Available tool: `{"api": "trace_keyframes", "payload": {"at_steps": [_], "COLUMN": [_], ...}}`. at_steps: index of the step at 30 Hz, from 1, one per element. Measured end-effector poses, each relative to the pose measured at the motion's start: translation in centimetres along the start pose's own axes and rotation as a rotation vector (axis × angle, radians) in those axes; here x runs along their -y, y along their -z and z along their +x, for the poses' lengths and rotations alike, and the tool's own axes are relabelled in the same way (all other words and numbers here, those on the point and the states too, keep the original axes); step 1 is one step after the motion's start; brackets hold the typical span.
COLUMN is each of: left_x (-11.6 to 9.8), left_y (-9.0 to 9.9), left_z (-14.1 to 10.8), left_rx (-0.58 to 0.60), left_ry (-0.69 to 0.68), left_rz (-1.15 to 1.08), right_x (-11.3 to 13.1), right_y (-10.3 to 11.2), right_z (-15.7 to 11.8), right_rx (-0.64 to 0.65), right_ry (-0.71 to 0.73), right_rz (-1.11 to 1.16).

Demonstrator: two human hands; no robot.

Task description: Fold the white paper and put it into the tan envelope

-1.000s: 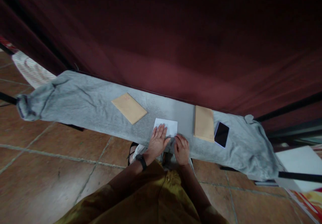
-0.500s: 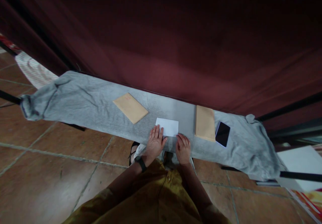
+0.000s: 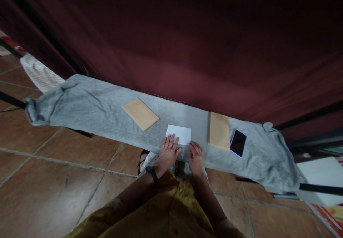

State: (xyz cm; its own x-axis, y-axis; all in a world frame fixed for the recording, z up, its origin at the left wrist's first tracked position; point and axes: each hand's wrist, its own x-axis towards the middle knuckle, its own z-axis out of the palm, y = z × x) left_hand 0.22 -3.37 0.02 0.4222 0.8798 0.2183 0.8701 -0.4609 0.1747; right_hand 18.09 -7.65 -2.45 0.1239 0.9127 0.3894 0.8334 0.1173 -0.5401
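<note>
White paper (image 3: 184, 134), head view: lies flat on the gray cloth (image 3: 93, 104), near edge toward the wearer, between the brown envelope (image 3: 140, 114) on the left and the stack of brown envelopes (image 3: 219, 131) on the right.

Change over the last half second: left hand (image 3: 167, 156) has shifted a little rightward and farther onto the paper. Paper itself looks unmoved on the cloth. Reads as steadying or smoothing, my judgement; paper not lifted, no new fold visible.

Left hand: palm down, fingers released and lightly spread, tips over the paper's near left part, grasping nothing. Right hand (image 3: 196, 159): fingers curled, tips at the near right corner, about as before; can't tell whether they pinch the paper or only touch it.

Phone (image 3: 238, 143) just beside the stack, screen dark, no brand visible. Watch (image 3: 152, 174) on left wrist, no label legible. Brown envelope: faint reddish mark near its far end, unreadable. Stack: faint mark near its near right corner, also unreadable. Paper: no writing can be made out. Colorful print (image 3: 331, 214) lower right: blurred, no words legible.
</note>
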Motion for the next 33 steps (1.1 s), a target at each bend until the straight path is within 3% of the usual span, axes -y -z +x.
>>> {"api": "trace_keyframes", "payload": {"at_steps": [7, 14, 24, 33], "left_x": [0.2, 0.0, 0.1, 0.8], "left_y": [0.4, -0.2, -2.0, -1.8], "left_z": [0.5, 3.7, 6.7, 7.6], "left_rx": [-0.001, 0.040, 0.085, 0.124], "left_ry": [-0.016, -0.057, -0.149, -0.311], "left_rz": [-0.018, -0.054, -0.055, -0.077], "right_x": [0.7, 1.7, 1.7, 1.0], "right_y": [0.3, -0.2, -1.1, -1.4], "right_z": [1.0, 1.5, 0.9, 0.5], "right_rx": [0.044, 0.154, 0.081, 0.046], "right_ry": [0.070, 0.146, 0.139, 0.161], "right_rz": [-0.072, -0.270, -0.376, -0.337]}}
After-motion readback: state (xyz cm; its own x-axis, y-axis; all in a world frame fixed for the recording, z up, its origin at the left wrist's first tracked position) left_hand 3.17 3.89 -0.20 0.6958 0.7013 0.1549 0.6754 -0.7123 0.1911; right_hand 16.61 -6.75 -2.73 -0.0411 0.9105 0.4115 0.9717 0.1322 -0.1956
